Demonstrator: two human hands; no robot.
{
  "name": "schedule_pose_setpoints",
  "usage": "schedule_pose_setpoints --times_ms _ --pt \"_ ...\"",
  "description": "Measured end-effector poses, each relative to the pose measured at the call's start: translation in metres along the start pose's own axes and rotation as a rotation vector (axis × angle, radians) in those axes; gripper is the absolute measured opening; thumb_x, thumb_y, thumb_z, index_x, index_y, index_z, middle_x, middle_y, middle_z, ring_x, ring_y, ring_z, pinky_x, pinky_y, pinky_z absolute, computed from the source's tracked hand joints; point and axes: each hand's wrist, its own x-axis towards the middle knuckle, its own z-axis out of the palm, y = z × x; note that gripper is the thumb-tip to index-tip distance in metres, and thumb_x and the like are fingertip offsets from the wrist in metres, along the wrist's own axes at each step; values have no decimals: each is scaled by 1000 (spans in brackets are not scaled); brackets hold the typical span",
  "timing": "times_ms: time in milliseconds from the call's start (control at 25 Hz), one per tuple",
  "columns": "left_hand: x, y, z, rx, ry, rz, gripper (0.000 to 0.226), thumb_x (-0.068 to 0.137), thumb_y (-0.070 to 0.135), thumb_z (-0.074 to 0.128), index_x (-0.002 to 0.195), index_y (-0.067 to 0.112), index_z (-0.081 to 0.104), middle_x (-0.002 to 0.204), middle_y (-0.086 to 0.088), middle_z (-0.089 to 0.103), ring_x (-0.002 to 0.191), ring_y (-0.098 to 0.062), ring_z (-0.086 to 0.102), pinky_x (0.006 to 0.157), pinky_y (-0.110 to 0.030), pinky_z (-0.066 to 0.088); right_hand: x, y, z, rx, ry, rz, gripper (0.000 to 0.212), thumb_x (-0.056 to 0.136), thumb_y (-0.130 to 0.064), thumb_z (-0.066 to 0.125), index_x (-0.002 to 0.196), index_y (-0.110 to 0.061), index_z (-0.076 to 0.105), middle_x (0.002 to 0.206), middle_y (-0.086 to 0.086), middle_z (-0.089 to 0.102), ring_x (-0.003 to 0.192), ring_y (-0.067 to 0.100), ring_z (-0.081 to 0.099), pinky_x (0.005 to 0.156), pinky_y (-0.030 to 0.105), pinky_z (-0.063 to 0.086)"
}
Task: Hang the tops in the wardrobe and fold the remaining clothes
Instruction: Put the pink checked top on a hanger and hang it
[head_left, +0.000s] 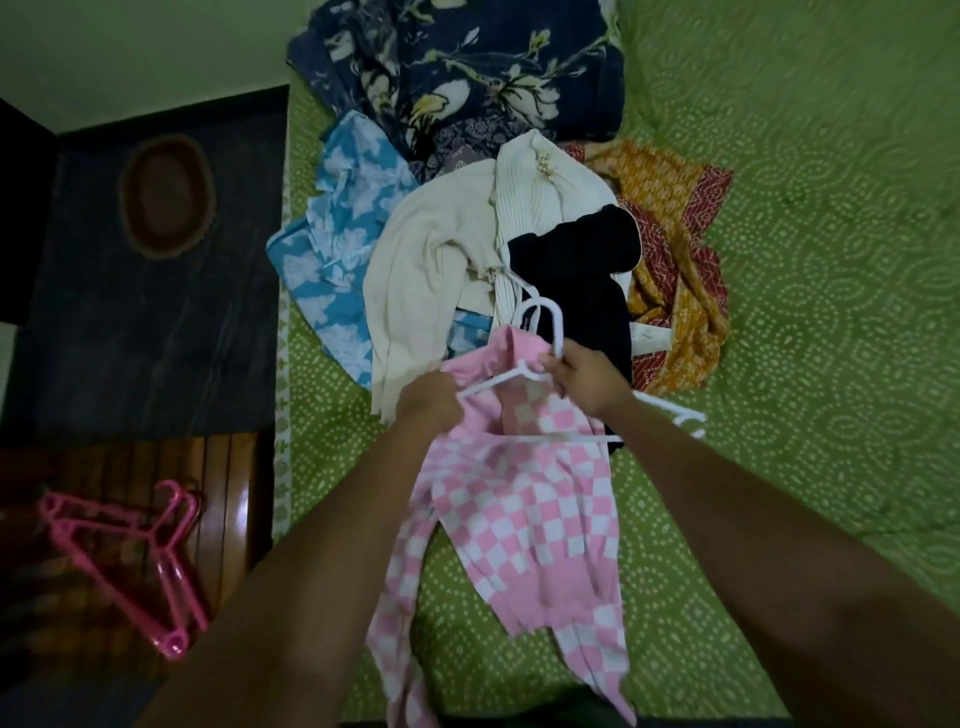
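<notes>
While I stand over the bed (779, 260), my left hand (431, 402) grips the shoulder of the pink top (519, 499), fingers curled into the cloth at the left end of the white hanger (498, 379). My right hand (584, 379) pinches that hanger just below its hook, fingers closed round the neck. One arm of the hanger lies over the top's collar; the other runs out past my right wrist, and the bottom bar crosses the checked cloth. The top hangs from my hands with its sleeves trailing down toward me, above the green spread.

Beyond my hands lies the pile: a cream sweater (431, 260), a black garment (576, 280) touching it on the right, a blue print piece (343, 234) to the left, and an orange cloth (675, 260) to the right. A navy floral blanket (467, 67) sits at the far end. I cannot tell whether a second white hanger lies under my right wrist.

Off the bed on my left, pink hangers (140, 551) lie stacked on a wooden surface (228, 499), and an oval mat (166, 195) lies on the dark floor.
</notes>
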Motion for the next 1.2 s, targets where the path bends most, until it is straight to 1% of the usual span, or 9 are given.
schedule_pose_setpoints --times_ms 200,280,360,440,520,720,880,1080,1200 --pt "-51 17 -12 -226 58 187 26 90 20 53 113 22 65 104 -5 66 94 -25 64 74 -31 51 -20 -43 45 59 -36 21 23 95 -48 50 86 -28 56 74 -3 61 66 16 55 56 23 38" --pt "-70 -10 -14 -541 40 323 36 93 30 56 126 42 50 100 3 67 79 -13 65 73 -33 55 -27 -44 40 39 -8 -18 23 95 -49 48 87 -29 56 77 0 62 72 21 57 64 31 40" --pt "-76 -37 -20 -406 164 492 52 95 48 48 141 55 24 101 8 67 84 -8 59 77 -34 50 -33 -43 28 104 -13 -52 22 94 -50 49 80 -35 57 73 -1 64 74 22 61 71 39 48" --pt "-73 -51 -16 -136 243 487 58 96 52 43 148 44 18 112 8 61 104 -17 50 88 -37 36 -41 -46 18 180 -21 -113 19 94 -46 52 81 -35 60 72 -6 63 72 16 61 75 40 49" --pt "-75 -45 -11 -217 175 497 47 98 42 44 143 30 36 123 -1 56 115 -25 50 93 -38 37 -52 -56 13 187 0 -157 12 96 -37 52 88 -31 59 80 -8 62 77 11 60 76 35 46" --pt "-127 -10 -20 -430 257 584 32 101 31 41 130 18 45 99 -6 60 90 -24 58 76 -38 47 -133 -54 28 -85 731 -218 33 93 -38 57 110 -10 51 102 5 49 94 22 43 82 42 39" --pt "-187 -2 -39 -436 323 687 14 101 30 42 103 17 48 76 6 46 75 -21 51 64 -35 37 -190 -59 56 -179 557 -177 68 81 -75 39 105 -14 58 106 3 50 96 23 43 79 39 37" --pt "-277 -12 -83 -250 382 882 30 101 32 41 124 15 50 108 -9 62 98 -27 57 77 -38 47 -278 -102 64 59 756 -453 22 87 -29 60 96 -8 58 75 -18 51 68 -3 48 59 25 32" --pt "-334 -21 -106 -187 454 1006 23 100 27 43 121 21 51 109 -4 64 96 -23 60 79 -43 51 -334 -115 95 158 717 -420 22 92 -40 55 92 -18 53 63 -9 47 58 2 47 55 31 35"
